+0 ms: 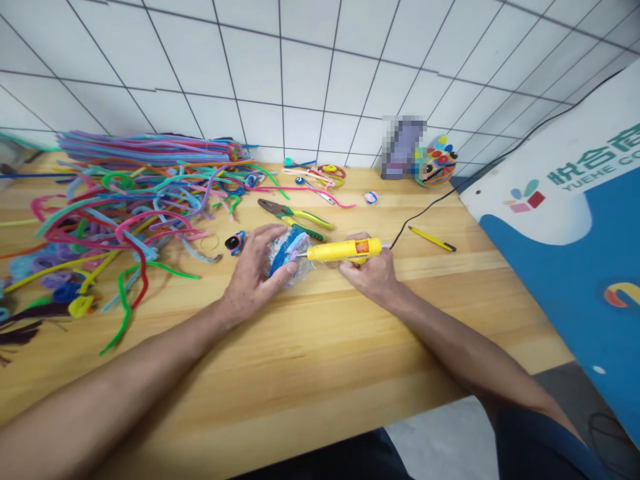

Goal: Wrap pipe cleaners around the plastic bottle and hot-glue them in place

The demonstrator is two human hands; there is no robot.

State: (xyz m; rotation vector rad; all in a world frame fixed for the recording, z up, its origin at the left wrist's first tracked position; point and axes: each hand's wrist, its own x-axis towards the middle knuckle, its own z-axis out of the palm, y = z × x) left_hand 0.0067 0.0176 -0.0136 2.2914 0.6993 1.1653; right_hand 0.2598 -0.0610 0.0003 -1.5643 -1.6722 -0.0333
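Observation:
My left hand (254, 272) is wrapped over a rounded craft piece (289, 255) made of blue and pale pipe cleaners, holding it down on the wooden table (320, 360). My right hand (371, 272) grips a yellow glue gun (345, 250). The gun's nozzle points left and touches the craft piece near its top. A black cord runs from the gun's rear toward the back right.
A large heap of coloured pipe cleaners (130, 193) covers the left of the table. Green-handled pliers (293, 217) lie just behind the craft piece. A yellow utility knife (433, 239), small coiled pieces (325, 175), a decorated ball (439, 160) and a blue-white board (575, 220) stand right.

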